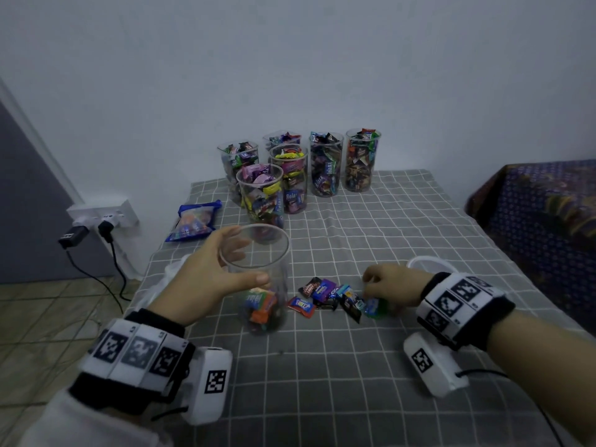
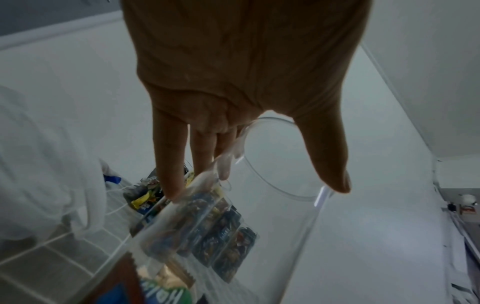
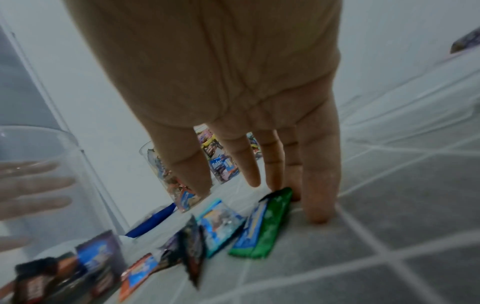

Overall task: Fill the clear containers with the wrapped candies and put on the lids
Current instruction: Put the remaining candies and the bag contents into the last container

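Observation:
My left hand [image 1: 219, 269] grips a clear container [image 1: 261, 304] just under its rim, thumb in front and fingers behind. It stands on the grey checked cloth [image 1: 387, 227] with a few wrapped candies in its bottom. In the left wrist view the container [image 2: 259, 226] is open-topped below my left hand [image 2: 233, 82]. To its right lies a small heap of loose candies [image 1: 325, 293]. My right hand [image 1: 383, 282] is down on the heap's right end. In the right wrist view its straight fingers [image 3: 319, 174] touch the cloth and a green candy [image 3: 272, 222]; nothing is pinched.
Several full, lidless clear containers [image 1: 290, 175] stand at the back by the wall. A blue candy bag [image 1: 193, 224] lies at the left. A pale round lid [image 1: 429, 262] lies behind my right wrist. A white plastic bag [image 1: 167, 275] hangs at the table's left edge.

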`<state>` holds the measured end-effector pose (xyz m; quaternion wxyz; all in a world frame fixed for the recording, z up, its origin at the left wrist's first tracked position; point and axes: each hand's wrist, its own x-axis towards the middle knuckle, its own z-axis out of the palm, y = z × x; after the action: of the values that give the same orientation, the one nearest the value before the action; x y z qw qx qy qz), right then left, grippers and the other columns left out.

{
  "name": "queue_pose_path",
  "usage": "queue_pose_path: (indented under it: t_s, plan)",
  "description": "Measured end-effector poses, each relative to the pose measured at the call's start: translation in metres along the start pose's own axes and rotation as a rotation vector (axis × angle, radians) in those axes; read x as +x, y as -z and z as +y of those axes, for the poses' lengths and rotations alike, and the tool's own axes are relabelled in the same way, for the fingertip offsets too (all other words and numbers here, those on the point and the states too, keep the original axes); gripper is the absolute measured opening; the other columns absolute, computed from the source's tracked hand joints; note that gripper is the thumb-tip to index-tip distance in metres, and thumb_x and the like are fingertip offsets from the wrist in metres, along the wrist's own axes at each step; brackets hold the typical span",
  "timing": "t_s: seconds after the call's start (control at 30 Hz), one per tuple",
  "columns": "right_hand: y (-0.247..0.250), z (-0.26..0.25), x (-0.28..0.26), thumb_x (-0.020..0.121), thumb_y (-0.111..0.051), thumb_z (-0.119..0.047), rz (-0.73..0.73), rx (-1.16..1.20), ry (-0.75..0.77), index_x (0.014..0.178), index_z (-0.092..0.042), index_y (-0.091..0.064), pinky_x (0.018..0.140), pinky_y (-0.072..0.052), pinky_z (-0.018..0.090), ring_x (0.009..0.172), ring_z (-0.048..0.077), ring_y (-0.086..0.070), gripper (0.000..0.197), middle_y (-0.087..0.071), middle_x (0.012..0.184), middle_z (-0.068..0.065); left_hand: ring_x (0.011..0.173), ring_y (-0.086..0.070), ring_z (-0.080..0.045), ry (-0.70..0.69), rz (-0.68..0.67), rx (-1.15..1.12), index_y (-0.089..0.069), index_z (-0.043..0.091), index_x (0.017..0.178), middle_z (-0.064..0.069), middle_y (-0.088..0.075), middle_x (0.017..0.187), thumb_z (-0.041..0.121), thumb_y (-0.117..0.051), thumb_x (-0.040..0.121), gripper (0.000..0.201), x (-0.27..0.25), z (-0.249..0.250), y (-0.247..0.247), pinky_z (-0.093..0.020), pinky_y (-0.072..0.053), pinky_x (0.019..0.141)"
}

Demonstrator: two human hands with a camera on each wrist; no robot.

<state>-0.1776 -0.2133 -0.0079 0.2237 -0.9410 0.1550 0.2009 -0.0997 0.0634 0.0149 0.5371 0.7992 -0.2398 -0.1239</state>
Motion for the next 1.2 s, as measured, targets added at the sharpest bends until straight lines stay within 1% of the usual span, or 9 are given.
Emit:
queue_pose_path:
  t_s: [0.1,0.3,0.53,0.63,0.83,0.97,1.03,1.1,1.2]
  plan:
    - [-0.005,-0.012,0.006,0.091,-0.055,-0.031,-0.009,0.07,0.0,0.124,-0.013,-0.051,0.075,-0.052,0.03,0.095,0.021,-0.058,0.038,-0.057,0.122,0.011,0.111,-0.053,0.003,0.002,0.015,-0.017,-0.034,0.034,0.127,0.015,-0.052,0.122,0.055,-0.08,0.033,0.107,0.006,0.0,-0.004,-0.014,-0.042,0.085]
    - [-0.008,-0.049,0.017,0.084,-0.061,-0.044,-0.06,-0.131,0.084,0.14,-0.016,-0.036,0.097,-0.044,0.036,0.117,0.025,-0.051,0.068,-0.046,0.136,0.008,0.12,-0.051,-0.009,-0.004,0.031,-0.035,-0.033,0.029,0.133,0.012,-0.051,0.125,0.057,-0.083,0.033,0.115,0.015,-0.004,-0.008,-0.034,-0.041,0.103]
    - [-0.024,-0.084,0.033,0.075,-0.065,-0.06,-0.097,-0.391,0.15,0.132,-0.023,-0.043,0.082,-0.046,0.036,0.108,0.03,-0.053,0.071,-0.042,0.127,0.009,0.116,-0.051,0.0,-0.013,0.02,-0.051,-0.033,0.033,0.13,0.017,-0.051,0.122,0.065,-0.083,0.029,0.117,0.016,-0.009,-0.008,-0.026,-0.043,0.097]
    - [-0.034,-0.088,0.036,0.08,-0.066,-0.044,0.006,-0.425,0.199,0.127,-0.022,-0.047,0.072,-0.041,0.033,0.104,0.031,-0.056,0.056,-0.045,0.124,0.012,0.112,-0.051,0.005,-0.017,0.021,-0.054,-0.034,0.034,0.13,0.022,-0.051,0.119,0.063,-0.084,0.029,0.116,0.016,-0.009,-0.009,-0.022,-0.043,0.094]
    - [-0.028,-0.081,0.038,0.088,-0.058,-0.02,-0.021,-0.461,0.219,0.131,-0.02,-0.044,0.087,-0.047,0.039,0.11,0.035,-0.055,0.046,-0.042,0.128,0.013,0.109,-0.05,0.007,-0.015,0.009,-0.048,-0.033,0.034,0.127,0.024,-0.05,0.116,0.052,-0.078,0.04,0.1,0.018,-0.005,-0.011,-0.02,-0.042,0.09]
    - [-0.019,-0.073,0.038,0.086,-0.06,-0.015,-0.062,-0.47,0.226,0.117,-0.016,-0.051,0.086,-0.045,0.038,0.109,0.033,-0.053,0.031,-0.046,0.114,0.011,0.109,-0.051,0.006,-0.026,-0.002,-0.059,-0.035,0.042,0.118,0.024,-0.05,0.115,0.052,-0.078,0.04,0.089,0.019,-0.002,-0.017,-0.017,-0.043,0.087]
    - [-0.016,-0.071,0.038,0.088,-0.055,-0.012,-0.041,-0.411,0.241,0.088,-0.019,-0.049,0.08,-0.042,0.033,0.099,0.03,-0.054,0.01,-0.046,0.102,0.008,0.11,-0.05,0.005,-0.027,-0.006,-0.046,-0.035,0.042,0.117,0.024,-0.051,0.116,0.052,-0.079,0.041,0.088,0.021,0.0,-0.02,-0.022,-0.043,0.092]
    - [-0.011,-0.067,0.039,0.088,-0.049,-0.007,0.003,-0.313,0.252,0.07,-0.022,-0.039,0.076,-0.043,0.031,0.089,0.025,-0.052,0.026,-0.054,0.095,0.008,0.111,-0.05,0.005,-0.031,-0.008,-0.043,-0.035,0.041,0.117,0.023,-0.051,0.116,0.045,-0.086,0.047,0.087,0.024,0.001,-0.023,-0.028,-0.042,0.099]
    - [0.006,-0.062,0.034,0.086,-0.048,0.0,0.051,-0.141,0.264,0.071,-0.02,-0.044,0.072,-0.046,0.03,0.081,0.021,-0.055,0.026,-0.058,0.081,0.003,0.109,-0.05,0.006,-0.031,-0.015,-0.038,-0.033,0.035,0.122,0.022,-0.05,0.115,0.038,-0.087,0.054,0.087,0.025,0.002,-0.025,-0.032,-0.041,0.104]
